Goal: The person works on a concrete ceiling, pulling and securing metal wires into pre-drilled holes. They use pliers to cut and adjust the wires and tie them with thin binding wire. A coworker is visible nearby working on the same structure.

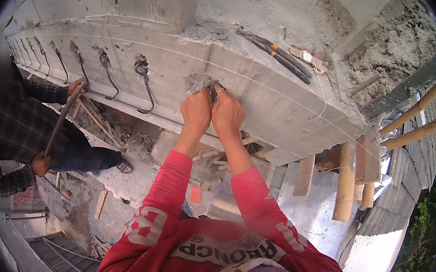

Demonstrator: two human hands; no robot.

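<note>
Both my arms reach up to the face of a grey concrete beam (273,109). My left hand (196,109) is closed, knuckles up, beside a rough chipped patch (199,81) in the concrete. Right next to it, my right hand (228,112) is closed too, a cord around its wrist. Something small and dark shows between the fingertips of the two hands; its kind is hidden by the fingers. To the left, a hooked steel bar (146,85) hangs out of another chipped hole, with several similar bars farther along the beam. A thin white string (243,74) runs along the beam above my hands.
Bolt cutters (275,53) with dark handles and a string spool (305,58) lie on the beam's top. At the left a co-worker in a checked shirt (10,131) holds a long bar (62,120). Bamboo poles (345,181) and corrugated sheets (418,168) stand at the right; rubble lies below.
</note>
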